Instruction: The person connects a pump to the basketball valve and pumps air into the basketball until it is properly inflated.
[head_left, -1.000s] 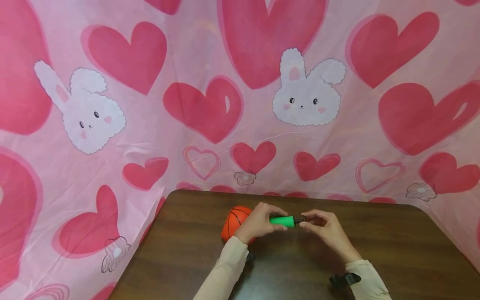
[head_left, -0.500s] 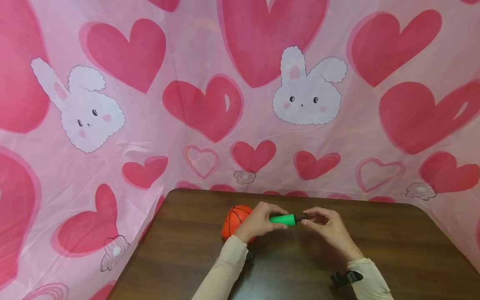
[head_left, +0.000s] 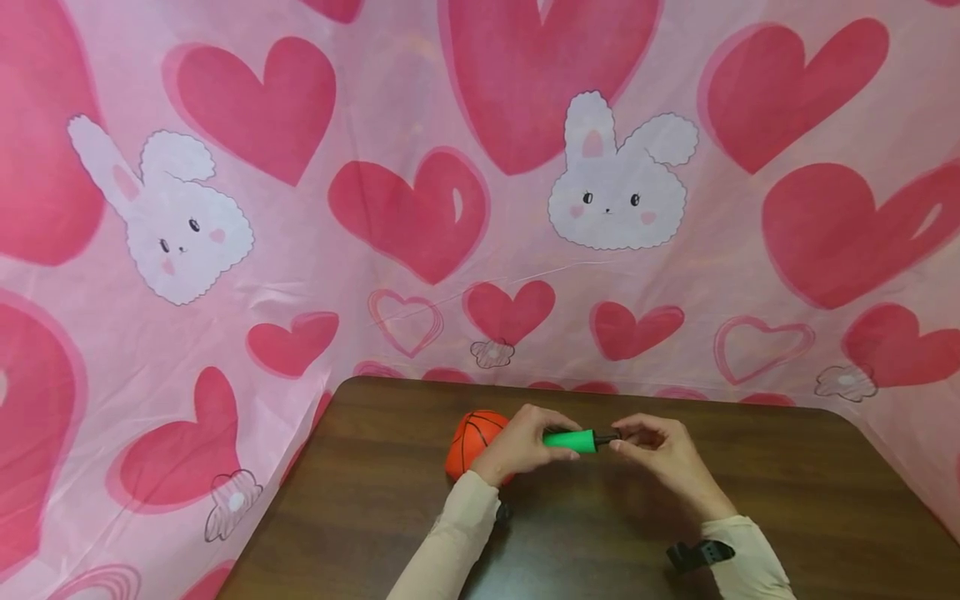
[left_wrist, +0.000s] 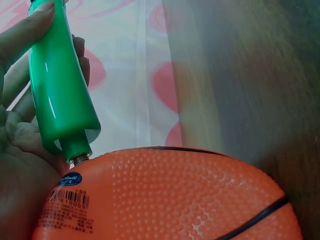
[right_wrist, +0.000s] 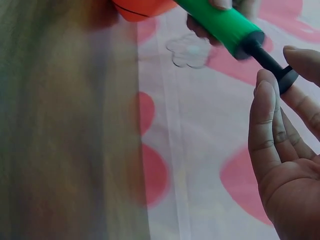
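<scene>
My left hand (head_left: 516,446) grips the green barrel of a small hand pump (head_left: 573,442), fingers and thumb wrapped about it. The pump's nozzle end meets an orange toy basketball (left_wrist: 190,195), beside a printed barcode in the left wrist view. The ball looks lopsided, and my left hand and wrist cover part of it in the head view. At the pump's other end a black plunger rod (right_wrist: 265,57) sticks out of the barrel. My right hand (head_left: 667,458) holds its black handle (right_wrist: 286,80) between thumb and fingers.
A brown wood-grain table (head_left: 360,517) lies under the hands. Pink cloth (head_left: 420,92) printed with hearts and rabbits hangs behind it and along the left side. A black strap device (head_left: 701,554) sits on the right wrist.
My right hand has moved slightly right with the handle, and a little more of the black rod shows. The left hand and the ball stay nearly in place.
</scene>
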